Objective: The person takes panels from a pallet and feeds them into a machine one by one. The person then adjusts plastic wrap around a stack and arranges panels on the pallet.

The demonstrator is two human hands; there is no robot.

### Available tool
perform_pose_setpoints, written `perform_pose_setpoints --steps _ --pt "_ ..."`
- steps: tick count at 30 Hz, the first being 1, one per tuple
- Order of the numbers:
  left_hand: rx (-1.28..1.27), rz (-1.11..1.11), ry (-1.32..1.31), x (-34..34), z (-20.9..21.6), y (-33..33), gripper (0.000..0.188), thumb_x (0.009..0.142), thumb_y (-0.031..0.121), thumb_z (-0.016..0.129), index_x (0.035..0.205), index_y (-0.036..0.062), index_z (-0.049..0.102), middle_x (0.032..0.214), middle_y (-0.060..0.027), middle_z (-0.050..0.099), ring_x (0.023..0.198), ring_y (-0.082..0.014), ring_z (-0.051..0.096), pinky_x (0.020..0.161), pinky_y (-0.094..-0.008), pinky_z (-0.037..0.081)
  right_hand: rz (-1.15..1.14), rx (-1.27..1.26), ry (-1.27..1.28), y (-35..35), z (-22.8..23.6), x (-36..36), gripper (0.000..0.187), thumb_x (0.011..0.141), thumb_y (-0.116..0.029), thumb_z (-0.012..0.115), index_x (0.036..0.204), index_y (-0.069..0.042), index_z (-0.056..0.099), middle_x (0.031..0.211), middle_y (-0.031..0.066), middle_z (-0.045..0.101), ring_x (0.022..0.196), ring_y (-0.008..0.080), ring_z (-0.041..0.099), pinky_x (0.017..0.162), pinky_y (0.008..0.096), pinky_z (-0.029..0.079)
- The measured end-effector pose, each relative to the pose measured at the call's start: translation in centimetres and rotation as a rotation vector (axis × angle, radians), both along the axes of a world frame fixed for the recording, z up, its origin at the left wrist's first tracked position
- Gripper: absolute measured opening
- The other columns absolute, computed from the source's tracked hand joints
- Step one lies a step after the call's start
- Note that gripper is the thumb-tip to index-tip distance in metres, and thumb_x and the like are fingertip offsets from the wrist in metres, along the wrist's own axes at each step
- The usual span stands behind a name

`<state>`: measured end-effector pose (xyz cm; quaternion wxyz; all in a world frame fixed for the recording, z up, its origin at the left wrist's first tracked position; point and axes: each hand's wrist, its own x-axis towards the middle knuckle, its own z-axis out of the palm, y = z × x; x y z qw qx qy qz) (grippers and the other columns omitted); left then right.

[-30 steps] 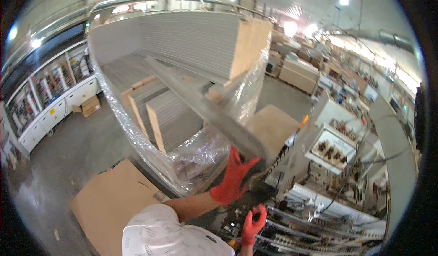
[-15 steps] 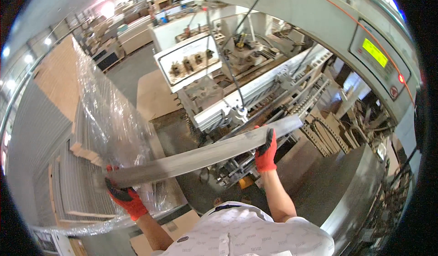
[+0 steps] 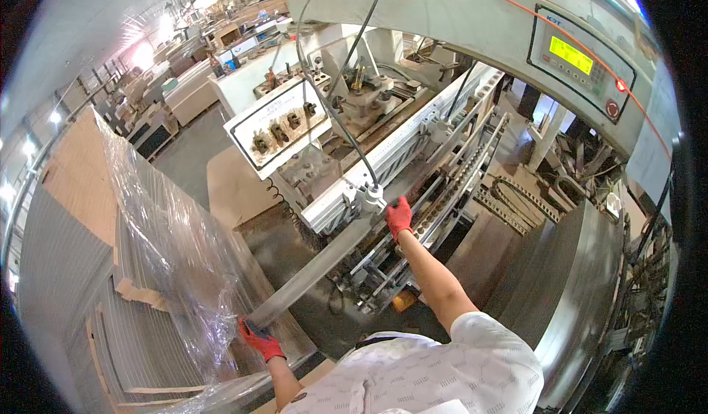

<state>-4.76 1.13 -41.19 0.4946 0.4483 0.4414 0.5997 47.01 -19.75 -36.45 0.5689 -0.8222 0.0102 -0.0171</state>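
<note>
A long, narrow grey board (image 3: pixel 317 272) slants from the lower left up to the right, its far part lying along the machine's white beam (image 3: pixel 402 164), beneath the clamps (image 3: pixel 371 198). My left hand (image 3: pixel 259 339), in a red glove with dark palm, grips the near end of the board. Further along, my right hand (image 3: pixel 399 216), also red-gloved, is closed on the board's right edge beside the nearest clamp. Some fingers of both hands are hidden.
Plastic-wrapped stacks of panels (image 3: pixel 166 266) rise on the left. More dark boards (image 3: pixel 549 296) lie at the right. Overhead runs a pale machine frame with a control panel (image 3: pixel 579 63). Cables (image 3: pixel 352 130) hang near the clamps, and metal rails (image 3: pixel 450 192) flank the board.
Both hands have swung the board from a nearly crosswise position to a steeper slant along the white beam. My left hand moved right and nearer; my right hand moved left.
</note>
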Motion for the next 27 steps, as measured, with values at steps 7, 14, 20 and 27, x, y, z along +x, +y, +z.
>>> perform_pose_setpoints --steps 7,14,20,27 --pt "-0.126 -0.085 -0.132 1.7 -0.4 1.2 0.041 0.102 0.025 0.053 0.136 0.0037 0.054 0.138 -0.0103 0.055 0.121 -0.0266 0.054 0.105 -0.0412 0.042 0.137 -0.160 -0.079 1.2 -0.8 1.4 0.030 0.078 -0.017 0.061 0.102 0.000 0.058 0.102 0.0267 0.055 0.101 0.0466 0.053 0.088 0.0505 0.045" --pt "-0.104 -0.014 0.110 1.8 -1.5 1.8 0.046 0.104 0.031 0.049 0.139 0.0034 0.050 0.144 -0.0146 0.049 0.129 -0.0296 0.048 0.110 -0.0429 0.036 0.227 -0.108 -0.088 -1.0 -1.8 3.4 0.031 0.079 -0.017 0.057 0.106 -0.002 0.056 0.102 0.0272 0.056 0.101 0.0476 0.053 0.087 0.0510 0.045" --pt "-0.047 -0.005 0.196 2.5 0.6 0.3 0.048 0.103 0.030 0.051 0.142 0.0026 0.047 0.147 -0.0137 0.045 0.130 -0.0300 0.047 0.112 -0.0422 0.034 0.196 -0.040 -0.428 -1.6 -2.3 3.2 0.019 0.078 -0.010 0.057 0.092 0.003 0.055 0.077 0.0200 0.062 0.074 0.0342 0.062 0.068 0.0403 0.048" --pt "-0.026 -0.053 0.162 2.6 2.3 0.3 0.047 0.101 0.022 0.054 0.143 0.0008 0.045 0.144 -0.0148 0.047 0.130 -0.0300 0.048 0.113 -0.0419 0.033 0.300 0.059 -0.247 -2.2 -3.3 4.9 0.012 0.079 -0.003 0.053 0.091 0.000 0.056 0.074 0.0115 0.060 0.071 0.0207 0.061 0.067 0.0345 0.049"
